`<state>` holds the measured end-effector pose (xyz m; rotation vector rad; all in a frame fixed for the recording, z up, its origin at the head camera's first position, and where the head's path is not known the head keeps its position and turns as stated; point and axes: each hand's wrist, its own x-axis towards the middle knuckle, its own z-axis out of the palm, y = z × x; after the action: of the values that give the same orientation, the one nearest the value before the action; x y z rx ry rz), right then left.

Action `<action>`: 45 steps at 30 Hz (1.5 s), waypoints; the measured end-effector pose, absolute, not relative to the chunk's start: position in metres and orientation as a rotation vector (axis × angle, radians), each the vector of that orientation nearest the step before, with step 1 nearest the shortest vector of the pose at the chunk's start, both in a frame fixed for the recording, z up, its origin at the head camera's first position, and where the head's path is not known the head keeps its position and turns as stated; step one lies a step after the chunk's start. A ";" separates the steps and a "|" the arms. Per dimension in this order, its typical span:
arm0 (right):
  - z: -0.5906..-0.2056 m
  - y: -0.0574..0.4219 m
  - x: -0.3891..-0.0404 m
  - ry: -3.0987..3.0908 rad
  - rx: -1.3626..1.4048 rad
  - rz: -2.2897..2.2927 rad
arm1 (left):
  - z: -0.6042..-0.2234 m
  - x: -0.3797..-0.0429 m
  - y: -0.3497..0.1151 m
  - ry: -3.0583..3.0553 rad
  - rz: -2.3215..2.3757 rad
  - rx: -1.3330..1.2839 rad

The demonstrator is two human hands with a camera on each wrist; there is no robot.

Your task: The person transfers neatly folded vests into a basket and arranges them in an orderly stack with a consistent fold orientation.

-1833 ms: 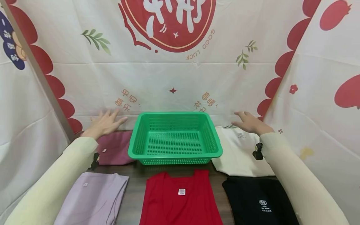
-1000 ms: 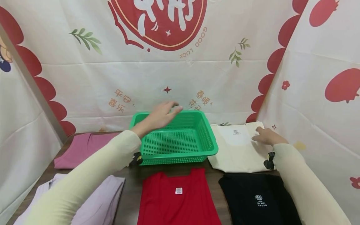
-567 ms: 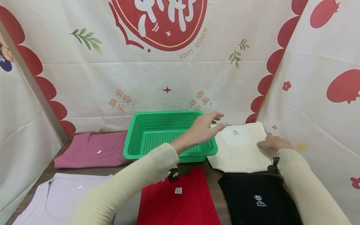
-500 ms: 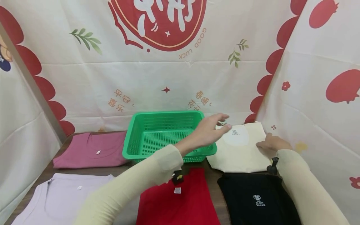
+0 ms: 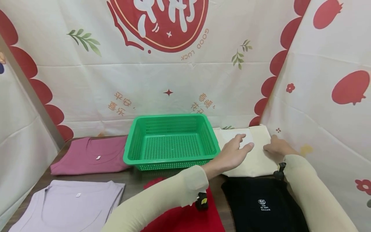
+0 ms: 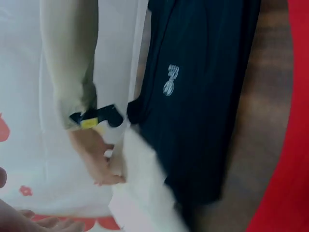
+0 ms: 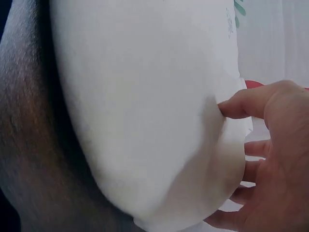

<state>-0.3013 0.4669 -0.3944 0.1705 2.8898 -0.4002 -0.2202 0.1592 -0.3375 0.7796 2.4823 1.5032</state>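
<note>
A folded cream T-shirt [image 5: 246, 161] with a printed neck label lies right of the green basket [image 5: 171, 162]. At its right edge my right hand [image 5: 279, 146] pinches it. The right wrist view shows the thumb on top of the cloth [image 7: 145, 106] and the other fingers curled at the edge, their tips hidden. My left hand [image 5: 232, 153] reaches across the basket's right front corner and hovers over the shirt's left part, fingers spread and loosely bent, holding nothing. In the left wrist view part of the left hand [image 6: 29, 220] shows at the lower left corner.
On the dark wooden table lie more folded garments: a mauve one [image 5: 95, 158], a lilac one [image 5: 69, 206], a red one [image 5: 203, 219] partly under my left sleeve, and a black one [image 5: 263, 206]. A printed white cloth [image 5: 174, 80] hangs behind and at both sides.
My left hand has swung from the left side, across the basket, to over the cream shirt. My right hand has come down onto that shirt's right edge. The view has turned slightly right.
</note>
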 end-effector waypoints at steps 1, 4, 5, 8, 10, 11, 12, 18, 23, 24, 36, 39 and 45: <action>-0.394 0.467 -0.302 2.894 0.160 -0.427 | -0.341 -0.219 0.161 2.484 1.493 0.750; -0.393 0.470 -0.303 2.899 0.131 -0.479 | -0.351 -0.219 0.167 2.519 1.427 0.702; -0.392 0.471 -0.303 2.894 0.130 -0.501 | -0.355 -0.220 0.169 2.537 1.398 0.688; -0.391 0.473 -0.301 2.861 0.156 -0.564 | -0.368 -0.223 0.172 2.586 1.304 0.655; -0.392 0.476 -0.300 2.833 0.163 -0.601 | -0.377 -0.225 0.173 2.612 1.253 0.634; -0.393 0.477 -0.299 2.818 0.167 -0.624 | -0.382 -0.226 0.173 2.624 1.230 0.623; -0.394 0.478 -0.299 2.805 0.168 -0.646 | -0.386 -0.227 0.174 2.634 1.216 0.615; -0.399 0.485 -0.299 2.740 0.204 -0.789 | -0.406 -0.232 0.175 2.643 1.200 0.514; -0.402 0.488 -0.299 2.676 0.323 -0.889 | -0.410 -0.235 0.176 2.619 1.220 0.392; -0.402 0.489 -0.299 2.672 0.339 -0.904 | -0.411 -0.236 0.176 2.616 1.230 0.371; -0.407 0.489 -0.297 2.754 0.409 -1.055 | -0.422 -0.246 0.177 2.556 1.362 0.217; -0.411 0.489 -0.293 2.816 0.390 -1.086 | -0.423 -0.250 0.177 2.593 1.375 0.219; -0.416 0.495 -0.287 2.939 0.216 -1.052 | -0.423 -0.257 0.177 2.646 1.358 0.187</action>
<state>-0.2873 0.4950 -0.4158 0.2162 2.9392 -1.0518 -0.2566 0.1769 -0.4230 0.1868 2.6462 1.3578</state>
